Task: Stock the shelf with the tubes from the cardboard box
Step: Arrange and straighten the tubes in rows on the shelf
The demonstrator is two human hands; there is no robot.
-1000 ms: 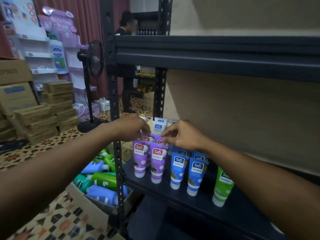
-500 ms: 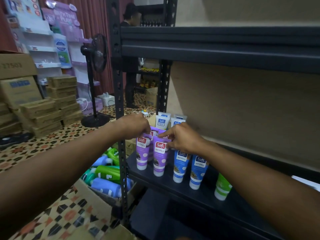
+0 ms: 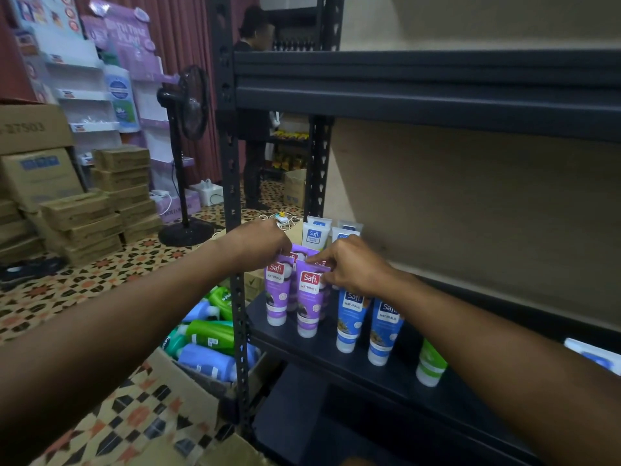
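Observation:
Purple Safi tubes [image 3: 307, 297] stand cap-down at the left end of the black shelf [image 3: 386, 375]. My left hand [image 3: 258, 243] pinches the top of the left purple tube [image 3: 278, 290]. My right hand [image 3: 353, 267] grips the top of the purple tubes beside it, index finger stretched over them. Two blue tubes [image 3: 366, 324] stand to the right, then a green tube [image 3: 430, 364]. White tubes [image 3: 316, 233] stand behind. The cardboard box [image 3: 188, 385] on the floor to the left holds green and blue bottles.
The upper shelf [image 3: 420, 85] hangs over my hands; a black upright [image 3: 232, 196] stands at the left. A standing fan [image 3: 188, 156], stacked cartons [image 3: 77, 203] and a person [image 3: 255, 112] are behind. A white-blue item [image 3: 591, 354] lies at the shelf's right.
Both hands stay on the tops of the purple tubes. The view has shifted slightly, and my right index finger now reaches further over the tube tops.

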